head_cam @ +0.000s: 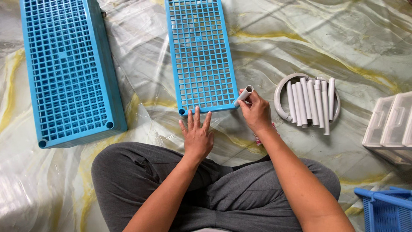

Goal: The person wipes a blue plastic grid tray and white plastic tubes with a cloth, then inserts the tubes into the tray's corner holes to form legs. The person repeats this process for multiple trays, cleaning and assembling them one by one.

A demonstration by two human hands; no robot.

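Observation:
A blue plastic grid panel (200, 56) lies flat on the floor in front of me. My right hand (256, 112) holds a short white plastic tube (244, 94) at the panel's near right corner, its open end up. My left hand (197, 135) rests flat with fingers spread, fingertips at the panel's near edge beside the left corner socket. My crossed legs in grey trousers (171, 189) fill the bottom of the view.
A stack of blue grid panels (68, 68) lies at the left. Several white tubes (311, 102) rest on a white ring at the right. Clear plastic drawers (390, 124) stand at the far right, a blue basket (386, 208) at the lower right. Plastic sheeting covers the marbled floor.

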